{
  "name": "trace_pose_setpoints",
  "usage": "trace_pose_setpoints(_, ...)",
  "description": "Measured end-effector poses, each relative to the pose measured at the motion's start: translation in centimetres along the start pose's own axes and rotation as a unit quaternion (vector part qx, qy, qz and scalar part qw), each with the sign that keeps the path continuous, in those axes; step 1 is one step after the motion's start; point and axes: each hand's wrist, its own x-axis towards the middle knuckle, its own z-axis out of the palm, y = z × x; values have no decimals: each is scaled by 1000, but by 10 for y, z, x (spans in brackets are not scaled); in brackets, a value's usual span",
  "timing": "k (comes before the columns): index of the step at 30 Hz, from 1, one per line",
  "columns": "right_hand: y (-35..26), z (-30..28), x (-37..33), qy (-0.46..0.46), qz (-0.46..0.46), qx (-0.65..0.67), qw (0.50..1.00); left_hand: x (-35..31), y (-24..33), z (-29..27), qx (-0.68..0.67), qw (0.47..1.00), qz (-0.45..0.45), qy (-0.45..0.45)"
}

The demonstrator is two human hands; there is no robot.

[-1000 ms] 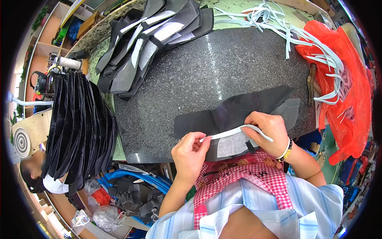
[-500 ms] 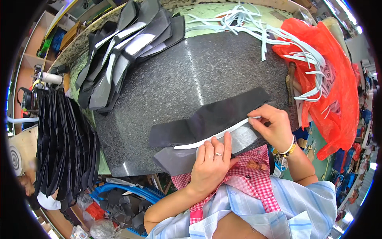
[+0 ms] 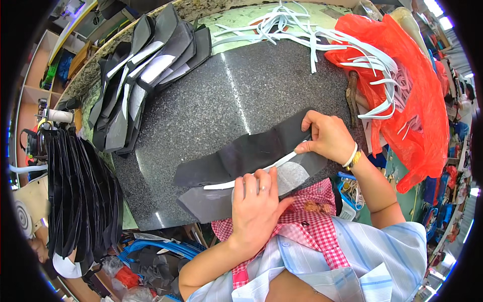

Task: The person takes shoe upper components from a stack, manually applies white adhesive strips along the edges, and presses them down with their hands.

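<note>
A folded black sheet piece lies slantwise on the dark stone slab, its grey underside flap nearest me. Along the fold between the two runs a narrow white strip. My left hand rests with its fingers stretched flat on the strip and the grey flap. At the right end, my right hand is closed on the black sheet piece, index finger over its far flap and thumb at the strip's end. The strip's tip under that thumb is hidden.
Stacked black and grey pieces lie at the back left; long black pieces hang at the left. Pale strips trail across the back toward a red plastic bag. A brown stick lies beside it. A blue basket stands below the slab.
My right hand has shifted from pinching the strip's end to gripping the black sheet's right end, thumb at the strip. My left hand stays pressed on the strip. The whole view has shifted slightly.
</note>
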Motion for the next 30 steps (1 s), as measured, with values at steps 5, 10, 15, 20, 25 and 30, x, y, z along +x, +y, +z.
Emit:
trace_pose_setpoints(5, 25, 11, -21, -19, -110, 203, 973, 48, -17, 16, -47, 994, -43, 91)
trace_pose_setpoints(10, 32, 29, -63, 58, -253, -29, 965, 60, -18, 8, -146, 983, -83, 75)
trace_pose_setpoints(15, 11, 29, -62, 56, -192, -116, 973, 41, -20, 29, -231, 972, -28, 27)
trace_pose_setpoints(20, 37, -1, -42, -38, -36, 353, 934, 35, -5, 34, -16, 983, 141, 117)
trace_pose_setpoints(25, 30, -1, -32, -6, -218, -14, 976, 31, -2, 40, 37, 983, 150, 96)
trace_pose_setpoints(30, 47, -12, -33, 54, -354, -281, 890, 32, 0, 38, 40, 985, 143, 83)
